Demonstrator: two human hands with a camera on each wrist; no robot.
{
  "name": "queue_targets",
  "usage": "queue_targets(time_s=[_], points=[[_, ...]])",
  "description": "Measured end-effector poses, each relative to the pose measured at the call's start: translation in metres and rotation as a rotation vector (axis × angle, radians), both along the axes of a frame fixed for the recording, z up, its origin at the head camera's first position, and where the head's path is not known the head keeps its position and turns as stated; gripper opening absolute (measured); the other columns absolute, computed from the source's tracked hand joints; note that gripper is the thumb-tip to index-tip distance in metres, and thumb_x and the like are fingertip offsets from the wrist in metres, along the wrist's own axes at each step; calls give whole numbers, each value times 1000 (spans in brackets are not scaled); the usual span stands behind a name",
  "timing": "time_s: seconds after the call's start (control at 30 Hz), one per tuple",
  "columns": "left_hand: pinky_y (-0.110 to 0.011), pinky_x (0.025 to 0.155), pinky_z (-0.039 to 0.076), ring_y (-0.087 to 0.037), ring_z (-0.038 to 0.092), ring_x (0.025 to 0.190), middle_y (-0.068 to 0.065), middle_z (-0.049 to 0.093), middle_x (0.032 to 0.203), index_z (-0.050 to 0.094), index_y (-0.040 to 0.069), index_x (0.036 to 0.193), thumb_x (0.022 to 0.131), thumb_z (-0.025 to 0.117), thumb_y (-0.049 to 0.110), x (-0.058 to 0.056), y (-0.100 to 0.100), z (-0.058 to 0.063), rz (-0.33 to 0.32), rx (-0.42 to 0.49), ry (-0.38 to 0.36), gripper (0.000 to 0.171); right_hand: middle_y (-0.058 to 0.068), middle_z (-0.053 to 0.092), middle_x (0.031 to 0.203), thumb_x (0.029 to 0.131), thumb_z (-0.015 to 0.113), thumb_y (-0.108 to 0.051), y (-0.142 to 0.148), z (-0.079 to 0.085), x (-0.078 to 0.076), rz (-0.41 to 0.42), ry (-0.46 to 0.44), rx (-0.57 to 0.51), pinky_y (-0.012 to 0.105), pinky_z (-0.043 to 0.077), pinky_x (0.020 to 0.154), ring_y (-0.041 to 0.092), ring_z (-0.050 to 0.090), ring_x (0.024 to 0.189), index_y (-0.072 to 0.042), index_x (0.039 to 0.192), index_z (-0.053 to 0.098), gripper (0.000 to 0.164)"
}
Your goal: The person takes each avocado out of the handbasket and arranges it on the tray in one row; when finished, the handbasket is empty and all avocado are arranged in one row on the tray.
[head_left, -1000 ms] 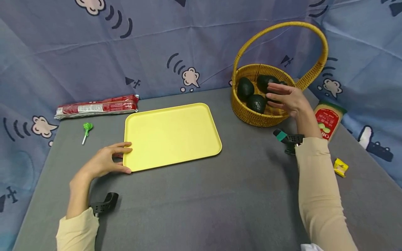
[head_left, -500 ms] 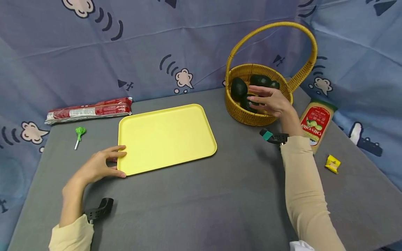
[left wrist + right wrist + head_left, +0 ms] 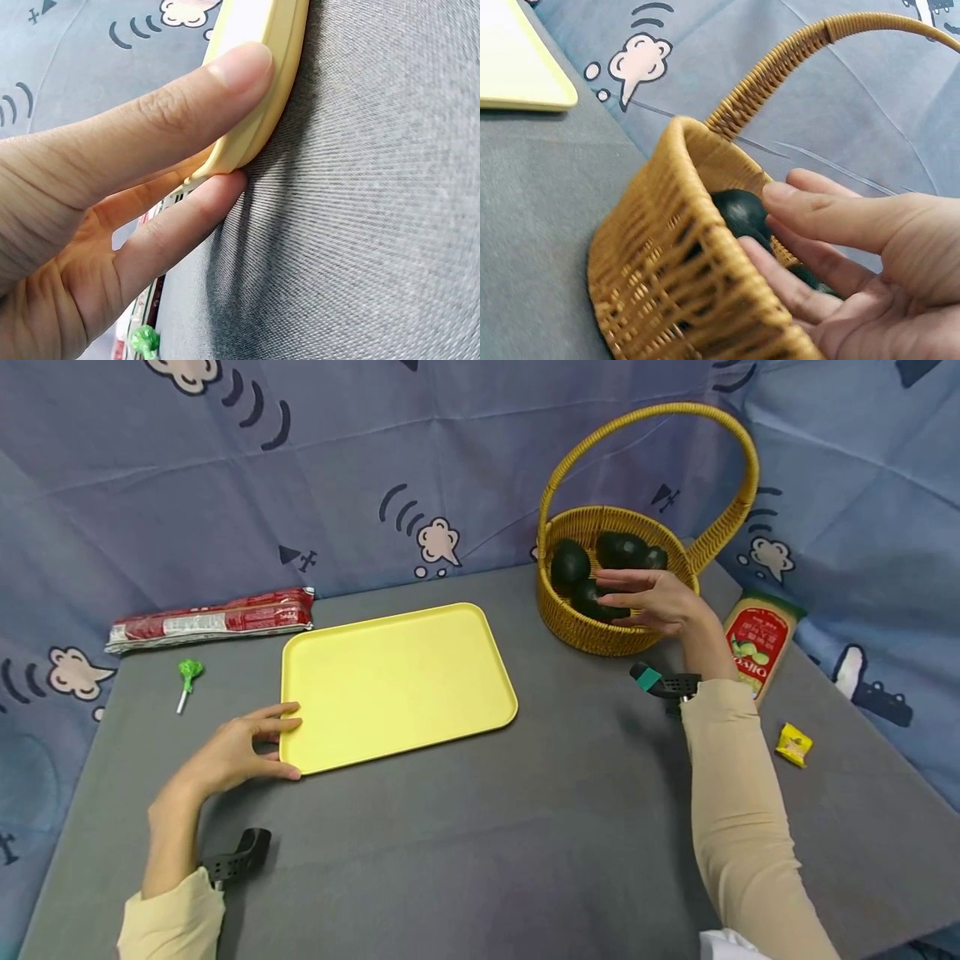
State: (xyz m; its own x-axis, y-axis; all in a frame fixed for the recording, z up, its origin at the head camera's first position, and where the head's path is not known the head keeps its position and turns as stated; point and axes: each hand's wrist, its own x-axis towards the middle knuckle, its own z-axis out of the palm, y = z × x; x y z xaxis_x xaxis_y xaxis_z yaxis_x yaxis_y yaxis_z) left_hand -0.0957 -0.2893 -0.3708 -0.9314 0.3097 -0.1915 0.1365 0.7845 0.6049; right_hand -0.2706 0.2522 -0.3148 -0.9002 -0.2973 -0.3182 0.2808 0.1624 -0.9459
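Note:
A yellow rectangular tray [image 3: 397, 685] lies flat on the grey cloth. My left hand [image 3: 232, 756] holds its near left corner; in the left wrist view the thumb [image 3: 244, 75] presses the tray's side while another fingertip sits at the rim's underside. At the back right stands a yellow wicker basket [image 3: 581, 628] with a tall hoop handle, and several dark green avocados [image 3: 570, 562] lie inside. My right hand [image 3: 660, 602] reaches over its rim, fingers loosely spread. In the right wrist view those fingers are close to an avocado [image 3: 739, 214], none curled round it.
A red and white long packet [image 3: 213, 621] lies behind the tray, by the patterned blue curtain. Left of the tray is a green lollipop [image 3: 190, 672]. Beyond the right wrist lie a red-labelled Olivoila packet [image 3: 761, 639] and a small yellow wrapped sweet [image 3: 793, 745].
The right hand has moved slightly left over the basket, nearer the front avocado, then eased back a little. The left hand stays at the tray's corner. The head view has shifted somewhat.

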Motion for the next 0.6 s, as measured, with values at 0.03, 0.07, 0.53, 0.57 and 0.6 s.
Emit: queue_targets(time_s=[0.03, 0.07, 0.53, 0.57, 0.6], points=[[-50, 95, 40, -37, 49, 123, -17, 38, 148, 52, -4, 134, 69, 86, 36, 0, 0, 0, -3, 3, 2, 83, 9, 38, 150, 94, 60, -5, 2, 1, 0, -2, -4, 8, 32, 56, 82, 11, 61, 107, -22, 134, 58, 44], [-50, 95, 40, -37, 49, 123, -17, 38, 148, 52, -4, 134, 69, 86, 36, 0, 0, 0, -3, 1, 3, 83, 9, 37, 150, 93, 61, -5, 4, 2, 1, -10, -12, 14, 32, 56, 81, 10, 60, 106, -25, 129, 62, 41], [-39, 93, 41, -37, 43, 128, -16, 40, 147, 54, -3, 133, 69, 86, 34, 0, 0, 0, -11, 6, 21, 81, 10, 28, 155, 93, 63, -19, 7, 8, -6, -168, -98, 164, 23, 56, 72, 13, 55, 111, -19, 150, 33, 64], [-38, 92, 41, -36, 44, 127, -16, 40, 147, 54, -3, 133, 69, 86, 34, 0, 0, 0, -10, 3, 22, 81, 9, 25, 156, 93, 63, -20, 5, 8, -7, -175, -101, 166, 24, 56, 74, 16, 50, 117, -20, 151, 32, 66], [-38, 92, 42, -36, 46, 125, -16, 40, 147, 54, -3, 133, 69, 86, 34, 0, 0, 1, -10, 1, 24, 81, 9, 26, 156, 93, 63, -22, 3, 7, -9, -183, -101, 171, 24, 56, 74, 18, 46, 122, -21, 151, 31, 67]])
